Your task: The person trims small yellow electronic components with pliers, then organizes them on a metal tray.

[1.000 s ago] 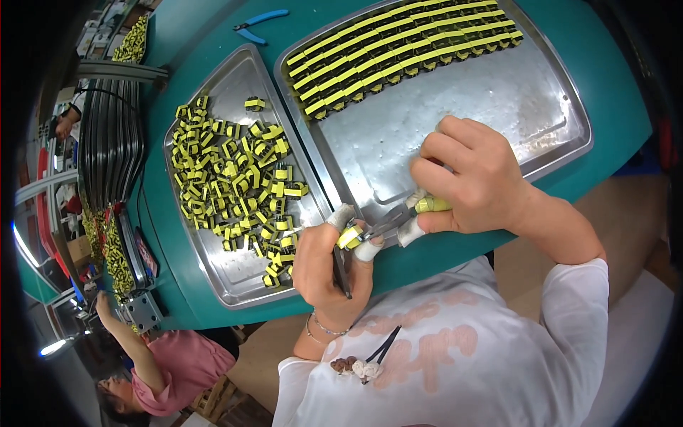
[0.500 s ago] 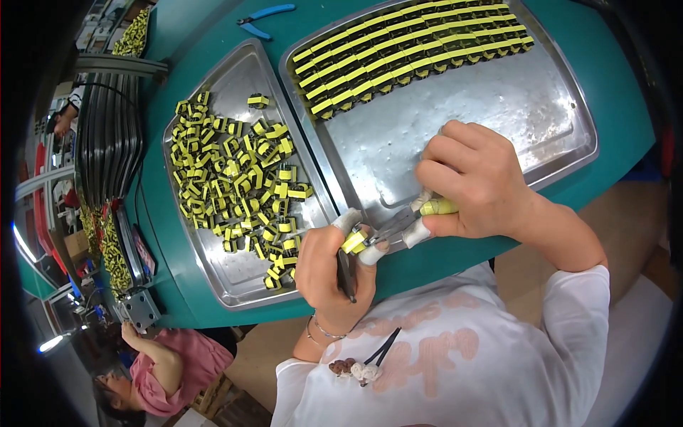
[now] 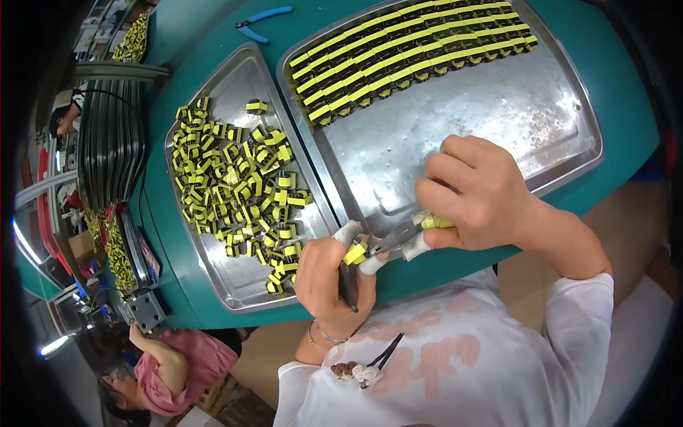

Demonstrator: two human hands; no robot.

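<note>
My left hand (image 3: 320, 281) is closed, with white-wrapped thumb and fingertip pinching a small yellow-and-black transformer (image 3: 356, 252). A dark slim tool (image 3: 347, 290), like tweezers, also lies in that palm, pointing down toward the wrist. My right hand (image 3: 480, 192) is closed round a pair of pliers (image 3: 398, 236) with a yellow grip; the grip is mostly hidden by my fingers. The plier jaws meet the right side of the transformer, but whether they grip one of its pins is too small to tell. Both hands are over the near edges of the two trays.
On the left, a metal tray (image 3: 235, 290) carries a loose heap of transformers (image 3: 235, 174). The right metal tray (image 3: 455, 107) has neat rows of them (image 3: 405, 53) along its far side. Blue-handled cutters (image 3: 265, 16) lie behind. A co-worker in pink (image 3: 181, 370) sits at left.
My right hand and the pliers have come slightly nearer to me. The transformer has dropped a little and turned slightly in my left fingers.
</note>
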